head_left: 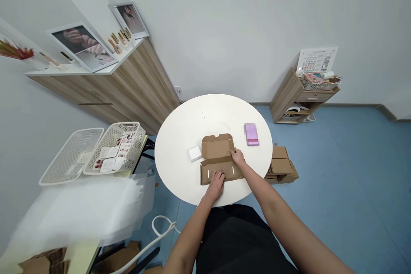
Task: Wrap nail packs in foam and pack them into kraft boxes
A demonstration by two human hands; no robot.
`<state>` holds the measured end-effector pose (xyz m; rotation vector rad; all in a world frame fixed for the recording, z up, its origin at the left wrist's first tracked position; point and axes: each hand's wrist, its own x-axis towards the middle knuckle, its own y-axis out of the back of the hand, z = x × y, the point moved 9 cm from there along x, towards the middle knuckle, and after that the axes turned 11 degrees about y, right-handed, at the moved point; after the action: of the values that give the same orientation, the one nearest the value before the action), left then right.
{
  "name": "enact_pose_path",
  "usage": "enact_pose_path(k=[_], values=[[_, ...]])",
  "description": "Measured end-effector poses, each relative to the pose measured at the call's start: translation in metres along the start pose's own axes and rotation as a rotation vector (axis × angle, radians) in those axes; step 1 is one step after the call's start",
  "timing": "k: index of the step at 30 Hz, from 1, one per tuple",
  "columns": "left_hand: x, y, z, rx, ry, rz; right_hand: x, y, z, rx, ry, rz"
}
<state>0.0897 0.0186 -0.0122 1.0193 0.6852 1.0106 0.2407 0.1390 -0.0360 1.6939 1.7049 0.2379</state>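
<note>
One hand, the left hand (216, 183), is half-open, fingers loosely bent and touching the near part of an unfolded cardboard box (218, 149), just below the frame's centre. The right hand (238, 156) is curled closed on the box's right edge. Beside it on the desk (176, 132), a purple pack (251, 132) lies right of centre.

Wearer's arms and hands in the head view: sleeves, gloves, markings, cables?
Left hand and right hand are ungloved. Left arm and right arm show no sleeve, watch, cable or marking. Black clothing shows between them. Nail detail is too small to tell.
</note>
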Motion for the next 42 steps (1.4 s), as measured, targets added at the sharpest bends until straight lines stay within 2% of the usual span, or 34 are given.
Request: enact_pose_path(k=[5,7,9,12,14,21,23,26,29,31,34,37,39,42], values=[[0.005,-0.006,0.002,0.091,-0.036,-0.013,-0.014,-0.004,0.006,0.027,0.035,-0.032],[0.008,-0.002,0.010,0.131,-0.092,-0.013,-0.019,-0.006,0.009,0.040,0.056,-0.045],[0.015,0.006,0.012,0.170,-0.086,0.010,-0.021,-0.007,0.010,0.052,0.081,-0.053],[0.027,0.018,0.000,0.201,0.037,0.048,-0.020,-0.007,0.009,0.067,0.110,-0.059],[0.032,0.018,-0.011,0.200,0.106,0.043,-0.019,-0.007,0.009,0.075,0.121,-0.060],[0.035,-0.002,-0.030,0.152,0.164,-0.007,-0.025,0.002,0.005,0.076,0.180,-0.020],[0.036,-0.005,-0.032,0.136,0.181,-0.006,-0.030,0.012,0.002,0.010,0.221,0.020],[0.038,-0.007,-0.032,0.130,0.192,-0.001,-0.039,0.021,-0.008,-0.255,0.309,0.026],[0.038,-0.007,-0.032,0.132,0.199,-0.001,-0.047,0.010,-0.021,-0.566,0.425,-0.055],[0.037,-0.007,-0.032,0.138,0.211,-0.001,-0.051,-0.001,-0.027,-0.679,0.476,-0.097],[0.036,-0.007,-0.031,0.149,0.224,-0.003,-0.054,-0.012,-0.031,-0.724,0.485,-0.097],[0.036,-0.006,-0.031,0.148,0.231,-0.009,-0.055,-0.013,-0.030,-0.700,0.452,-0.100],[0.036,-0.005,-0.031,0.151,0.242,-0.021,-0.057,-0.005,-0.029,-0.664,0.433,-0.079],[0.037,-0.005,-0.031,0.172,0.264,-0.051,-0.063,0.021,-0.021,-0.626,0.347,-0.001]])
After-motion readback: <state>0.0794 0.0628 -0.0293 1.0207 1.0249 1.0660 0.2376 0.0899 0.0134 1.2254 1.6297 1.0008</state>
